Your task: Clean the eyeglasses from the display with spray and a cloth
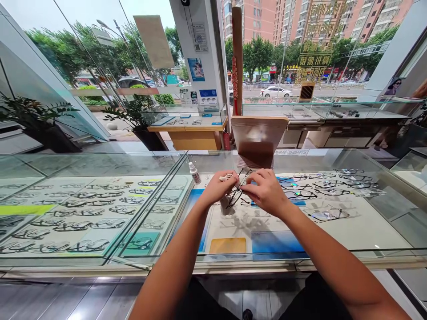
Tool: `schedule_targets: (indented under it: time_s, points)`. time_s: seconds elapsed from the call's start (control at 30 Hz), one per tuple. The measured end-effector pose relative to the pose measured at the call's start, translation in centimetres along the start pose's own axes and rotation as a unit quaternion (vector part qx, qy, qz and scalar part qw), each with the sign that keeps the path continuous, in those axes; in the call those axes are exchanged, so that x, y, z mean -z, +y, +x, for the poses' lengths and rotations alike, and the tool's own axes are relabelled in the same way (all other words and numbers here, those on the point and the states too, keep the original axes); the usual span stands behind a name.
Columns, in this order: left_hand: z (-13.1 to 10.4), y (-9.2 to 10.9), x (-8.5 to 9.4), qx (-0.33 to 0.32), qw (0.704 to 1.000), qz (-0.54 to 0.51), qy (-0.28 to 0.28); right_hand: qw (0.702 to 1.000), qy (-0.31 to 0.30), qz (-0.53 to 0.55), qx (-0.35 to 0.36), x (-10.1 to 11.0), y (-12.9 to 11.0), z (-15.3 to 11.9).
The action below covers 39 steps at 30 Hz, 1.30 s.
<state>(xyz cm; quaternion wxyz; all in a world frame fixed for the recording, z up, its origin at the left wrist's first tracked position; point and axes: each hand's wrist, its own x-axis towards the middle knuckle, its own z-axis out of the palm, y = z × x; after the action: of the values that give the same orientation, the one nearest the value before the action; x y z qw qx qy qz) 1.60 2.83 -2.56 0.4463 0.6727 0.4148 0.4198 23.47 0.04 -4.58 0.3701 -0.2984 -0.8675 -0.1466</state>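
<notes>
In the head view, a dark-framed pair of eyeglasses (234,197) is held above the glass counter, between my two hands. My left hand (218,189) is closed around its left side, and a small pale crumpled thing, perhaps a cloth, (226,178) pokes out between the fingers. On the other side, my right hand (267,192) pinches the frame with thumb and fingers; the fingertips partly cover it. A small white spray bottle (194,173) stands upright to the left of my left hand.
Rows of eyeglasses (96,200) lie inside the glass display counter (160,262), with more at right (330,215). A mirror-like tilted panel (258,138) stands just beyond my hands. Blue sheets (276,243) and a yellow card (227,246) lie near the front edge.
</notes>
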Motion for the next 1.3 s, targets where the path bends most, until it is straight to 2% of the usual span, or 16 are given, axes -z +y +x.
schedule_targets:
  time_s: [0.13, 0.27, 0.37, 0.53, 0.63, 0.73, 0.83, 0.9, 1.0, 1.07, 1.17, 1.3]
  points:
    - [0.6, -0.1, 0.4, 0.002, 0.994, -0.059, 0.094, 1.000, -0.012, 0.002, -0.011, 0.2, 0.0, 0.1]
    - [1.1, -0.4, 1.1, -0.010, 0.966, -0.125, 0.225, 0.999, -0.022, 0.022, -0.022, 0.6, 0.0, 0.2]
    - [1.2, -0.6, 1.2, -0.041, 0.948, -0.119, 0.292, 0.998, -0.022, 0.034, -0.048, 0.6, 0.0, 0.2]
    - [1.0, -0.7, 0.9, -0.067, 0.949, -0.115, 0.287, 0.992, -0.011, 0.069, -0.103, 0.4, 0.0, 0.1]
    - [1.0, -0.7, 0.9, -0.073, 0.943, -0.144, 0.292, 0.985, 0.020, 0.098, -0.138, 0.3, 0.2, 0.0]
    - [1.1, -0.7, 1.0, -0.076, 0.939, -0.146, 0.300, 0.966, 0.055, 0.163, -0.191, 0.4, 0.6, 0.0]
    - [0.8, -0.7, 0.7, -0.096, 0.947, -0.114, 0.286, 0.920, 0.079, 0.285, -0.258, 0.8, 1.1, 0.3]
    - [0.5, -0.7, 0.3, -0.134, 0.957, -0.061, 0.251, 0.862, 0.087, 0.396, -0.304, 1.2, 1.3, 0.6]
    - [-0.2, -0.7, -0.7, -0.216, 0.960, 0.083, 0.154, 0.757, 0.089, 0.548, -0.345, 1.8, 1.4, 1.0]
    - [-0.4, -1.0, -1.4, -0.258, 0.946, 0.175, 0.083, 0.711, 0.089, 0.603, -0.350, 2.1, 1.4, 1.1]
    - [-0.5, -1.8, -2.2, -0.293, 0.924, 0.245, 0.022, 0.677, 0.083, 0.644, -0.346, 2.1, 1.4, 1.1]
    - [-0.2, -2.8, -2.6, -0.308, 0.911, 0.273, 0.025, 0.660, 0.082, 0.666, -0.339, 2.1, 1.4, 0.9]
